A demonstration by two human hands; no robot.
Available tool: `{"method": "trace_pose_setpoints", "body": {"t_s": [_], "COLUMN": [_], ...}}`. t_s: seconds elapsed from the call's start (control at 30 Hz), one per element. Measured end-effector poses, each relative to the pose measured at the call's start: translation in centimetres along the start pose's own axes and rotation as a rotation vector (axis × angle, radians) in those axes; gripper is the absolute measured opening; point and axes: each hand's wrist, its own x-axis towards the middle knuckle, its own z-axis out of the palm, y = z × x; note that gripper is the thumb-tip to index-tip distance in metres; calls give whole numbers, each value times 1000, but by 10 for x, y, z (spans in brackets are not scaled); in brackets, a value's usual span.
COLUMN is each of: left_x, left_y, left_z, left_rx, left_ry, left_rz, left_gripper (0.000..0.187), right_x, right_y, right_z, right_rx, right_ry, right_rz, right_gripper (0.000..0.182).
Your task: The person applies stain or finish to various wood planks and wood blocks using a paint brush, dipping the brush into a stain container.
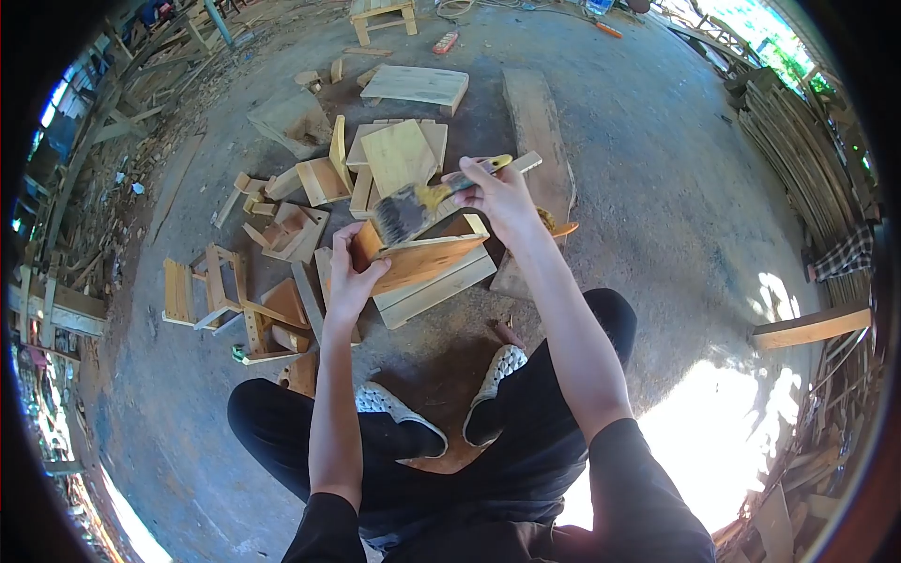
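Observation:
My right hand (502, 202) is closed round the handle of a wide paintbrush (409, 212), whose dark bristles point left and overlap the upper left edge of a wooden piece. That piece, a small wooden box (427, 261) with raised ends, is gripped at its left end by my left hand (352, 277), thumb on the near side and fingers behind. Beneath the box lies a pale slatted wooden piece (436, 291). Just beyond the brush a yellowish board (399, 155) rests on other wooden parts.
Several small wooden stools and boxes (211, 291) lie on the floor to the left. A long plank (535, 113) stretches away ahead, right of centre. Farther off are a pale bench-like piece (418, 86) and a small stool (385, 17). Stacked boards (793, 155) line the right side.

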Motion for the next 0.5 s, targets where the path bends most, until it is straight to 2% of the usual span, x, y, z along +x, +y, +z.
{"method": "trace_pose_setpoints", "body": {"t_s": [0.1,0.33,0.5], "left_x": [1,0,0], "left_y": [-4,-13,-20], "left_z": [1,-10,-14], "left_rx": [-87,-12,-98], "left_ry": [0,20,14], "left_rz": [1,-22,-64], "left_gripper": [64,64,63], "right_x": [1,8,8], "right_y": [10,22,11], "right_z": [2,-5,-12], "right_rx": [5,-42,-220], "right_ry": [-38,-1,83], "right_rz": [39,56,-1], "right_gripper": [24,24,23]}}
